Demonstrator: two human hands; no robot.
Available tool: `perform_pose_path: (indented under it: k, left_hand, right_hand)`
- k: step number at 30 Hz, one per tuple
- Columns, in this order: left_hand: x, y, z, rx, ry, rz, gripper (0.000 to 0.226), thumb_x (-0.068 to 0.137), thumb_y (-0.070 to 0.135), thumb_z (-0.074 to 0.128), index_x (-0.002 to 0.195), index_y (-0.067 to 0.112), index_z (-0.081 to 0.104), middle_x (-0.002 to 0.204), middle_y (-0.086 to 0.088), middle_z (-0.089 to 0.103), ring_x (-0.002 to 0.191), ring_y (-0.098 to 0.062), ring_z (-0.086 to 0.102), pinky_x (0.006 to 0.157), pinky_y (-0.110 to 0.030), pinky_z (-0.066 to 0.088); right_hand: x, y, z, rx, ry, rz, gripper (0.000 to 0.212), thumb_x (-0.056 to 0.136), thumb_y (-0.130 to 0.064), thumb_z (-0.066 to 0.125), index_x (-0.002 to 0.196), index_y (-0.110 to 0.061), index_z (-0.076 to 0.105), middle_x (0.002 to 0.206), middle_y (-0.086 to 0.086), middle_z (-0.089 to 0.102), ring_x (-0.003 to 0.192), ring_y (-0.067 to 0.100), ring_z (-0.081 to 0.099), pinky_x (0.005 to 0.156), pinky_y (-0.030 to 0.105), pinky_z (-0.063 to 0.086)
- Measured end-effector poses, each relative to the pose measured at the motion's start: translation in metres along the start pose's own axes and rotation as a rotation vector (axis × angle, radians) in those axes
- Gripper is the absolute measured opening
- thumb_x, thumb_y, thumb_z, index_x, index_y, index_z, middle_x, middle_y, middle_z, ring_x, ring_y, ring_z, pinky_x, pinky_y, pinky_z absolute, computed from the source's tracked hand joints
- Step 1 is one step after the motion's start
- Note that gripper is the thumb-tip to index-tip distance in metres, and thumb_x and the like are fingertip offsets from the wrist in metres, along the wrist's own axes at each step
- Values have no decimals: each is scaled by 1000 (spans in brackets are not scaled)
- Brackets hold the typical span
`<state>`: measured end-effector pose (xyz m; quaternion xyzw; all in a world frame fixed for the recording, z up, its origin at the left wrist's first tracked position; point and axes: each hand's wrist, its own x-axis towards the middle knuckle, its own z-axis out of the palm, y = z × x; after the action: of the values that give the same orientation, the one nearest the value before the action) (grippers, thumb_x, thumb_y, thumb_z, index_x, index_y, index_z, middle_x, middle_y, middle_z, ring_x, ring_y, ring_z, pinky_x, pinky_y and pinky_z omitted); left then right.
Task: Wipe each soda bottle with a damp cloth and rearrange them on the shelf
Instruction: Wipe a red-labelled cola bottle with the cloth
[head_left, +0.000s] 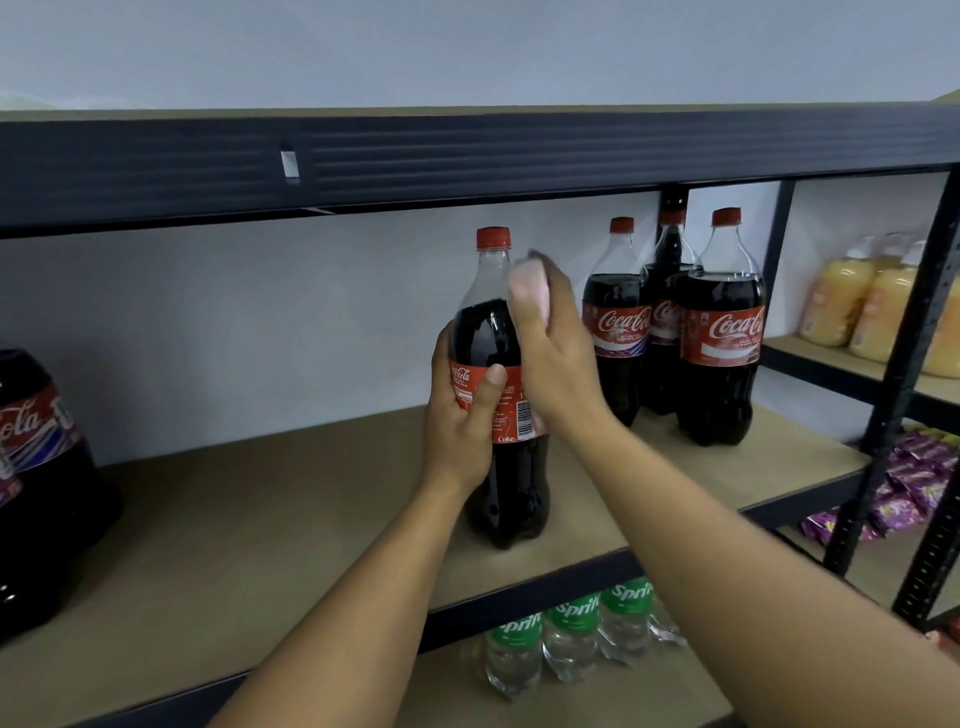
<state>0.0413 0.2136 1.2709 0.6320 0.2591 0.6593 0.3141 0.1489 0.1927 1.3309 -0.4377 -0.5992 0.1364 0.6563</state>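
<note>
Between the two hands, near the shelf's front edge: Coke bottle (496, 338), upright, red cap on, base on the shelf (260, 519) board. Left hand (460, 421) grips it at the label, thumb across the front, fingers wrapped round the back and mostly out of sight. Right hand (558, 364) sits on the bottle's right side, above the left thumb; its fingers (560, 296) are curled round a pink cloth (530, 288), which is pressed to the clear shoulder below the cap. Right of the right-hand fingers, further back on the same shelf: three Coke bottles (722, 332) clustered close, caps on, labels forward. Far left of the left fingers, at frame edge: cut-off Coke bottle (36, 467), only partly in view. Below the hands, next shelf down: Sprite bottles (571, 639) in a row. Beyond the rack upright, far right: orange drink bottles (852, 306) on a neighbouring shelf, purple packets (914, 483) lower down.
</note>
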Motion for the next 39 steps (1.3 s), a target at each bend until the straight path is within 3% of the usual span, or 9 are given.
perform_pose_path:
  k: [5, 7, 10, 17, 23, 28, 32, 36, 39]
  left_hand:
    - [-1, -1, 1, 54, 33, 9, 85, 90, 81, 46, 158, 32, 34, 138, 21, 61, 120, -4, 65, 95, -24, 56]
    - [-2, 1, 1, 86, 46, 43, 94, 88, 89, 33, 160, 29, 33, 142, 18, 58, 121, 2, 62, 92, -16, 52]
    - [-2, 3, 2, 97, 51, 58, 99, 86, 92, 30, 159, 24, 35, 143, 17, 58, 119, 8, 60, 87, -6, 47]
    - [-2, -3, 1, 137, 56, 33, 93, 86, 92, 26, 159, 34, 33, 141, 19, 60, 117, 2, 65, 91, -24, 57]
    - [-2, -5, 4, 116, 66, -21, 77, 95, 72, 35, 161, 34, 28, 147, 8, 58, 120, -3, 65, 93, -22, 58]
    - [-6, -3, 9, 217, 116, 6, 71, 100, 67, 32, 162, 32, 29, 144, 18, 56, 113, 16, 59, 81, -4, 47]
    - [-8, -2, 11, 235, 138, -16, 78, 92, 76, 31, 160, 39, 27, 130, 30, 56, 106, 13, 63, 83, -18, 56]
    - [-9, -4, 13, 212, 144, -29, 80, 91, 73, 31, 162, 36, 25, 127, 38, 52, 105, 13, 63, 83, -19, 56]
    - [-10, -5, 14, 240, 149, -28, 78, 92, 73, 32, 162, 39, 21, 140, 21, 54, 110, 0, 66, 89, -35, 60]
  right_hand:
    - [-2, -4, -1, -142, 6, -165, 67, 105, -60, 36, 166, -40, 14, 176, -5, 7, 145, -10, 12, 94, -2, 21]
    - [-32, 22, 3, -66, 5, -39, 68, 103, -71, 30, 165, -48, 10, 176, -12, 6, 149, -12, 6, 110, 9, 25]
    - [-77, 60, 11, 58, 8, 151, 75, 97, -85, 26, 163, -50, 16, 169, -14, 32, 154, 5, 31, 125, 46, 34]
    - [-30, 19, 6, 49, 15, 49, 74, 91, -84, 39, 156, -55, 19, 162, -3, 41, 141, 19, 51, 111, 53, 50]
    - [24, -14, 1, -39, -18, -130, 62, 107, -56, 46, 163, -33, 32, 168, -5, 36, 152, 12, 35, 123, 47, 37]
    - [-40, 34, 7, 84, 17, 75, 61, 101, -75, 31, 156, -47, 32, 155, -8, 52, 139, 9, 53, 113, 41, 48]
    - [-86, 59, 11, 181, 19, 192, 39, 109, -63, 26, 140, -49, 46, 126, -17, 68, 118, -1, 64, 98, 29, 48]
    - [-93, 74, 12, 175, 3, 214, 61, 103, -74, 27, 155, -44, 36, 136, -21, 63, 127, -1, 59, 108, 32, 47]
    - [-93, 79, 10, 161, -12, 219, 54, 105, -70, 25, 155, -48, 35, 135, -24, 63, 127, -3, 59, 108, 29, 46]
